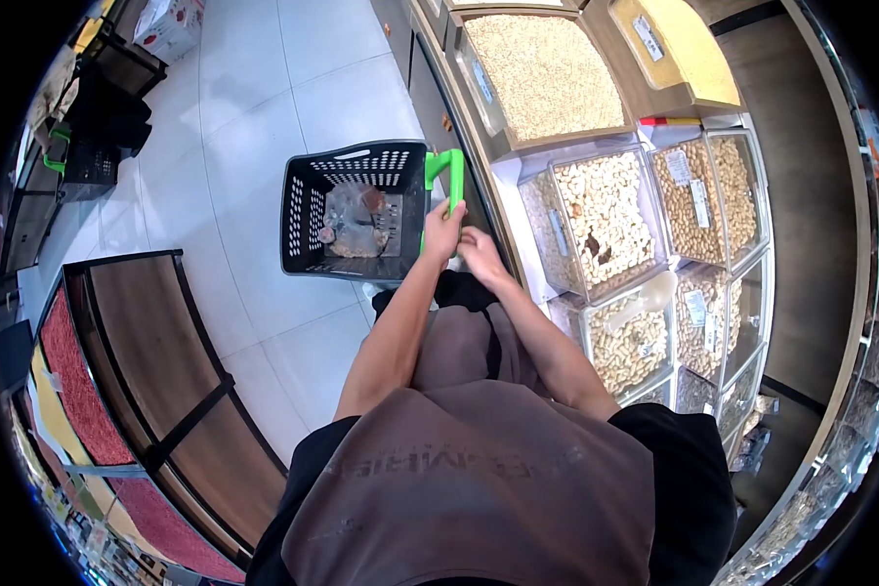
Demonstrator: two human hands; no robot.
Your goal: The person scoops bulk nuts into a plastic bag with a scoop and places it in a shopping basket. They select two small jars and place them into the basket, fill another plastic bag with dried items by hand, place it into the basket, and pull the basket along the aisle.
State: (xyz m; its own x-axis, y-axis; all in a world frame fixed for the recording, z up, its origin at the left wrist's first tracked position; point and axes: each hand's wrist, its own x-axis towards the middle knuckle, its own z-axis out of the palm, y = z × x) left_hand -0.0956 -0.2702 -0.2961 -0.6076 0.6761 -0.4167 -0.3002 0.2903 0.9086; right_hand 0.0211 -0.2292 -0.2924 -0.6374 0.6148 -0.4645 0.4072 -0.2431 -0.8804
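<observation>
A black shopping basket [301, 210] with perforated sides is in front of me, just above the pale floor. Its green handle [456, 176] is folded to the right side, and my left hand [443, 234] is closed around it. Close beside it, my right hand [482, 256] has its fingers curled in toward the handle's lower part. Whether those fingers hold anything is hidden. Inside the basket lie clear plastic bags [354, 217] with some brownish and reddish contents that I cannot name.
On the right, a stand carries clear bins of peanuts [606, 210], a bin of pale grain [542, 73] and a yellow-grain bin [689, 44]. A white scoop [645, 298] lies over one bin. A wooden display [151, 342] is at left. Another basket [90, 171] is farther back.
</observation>
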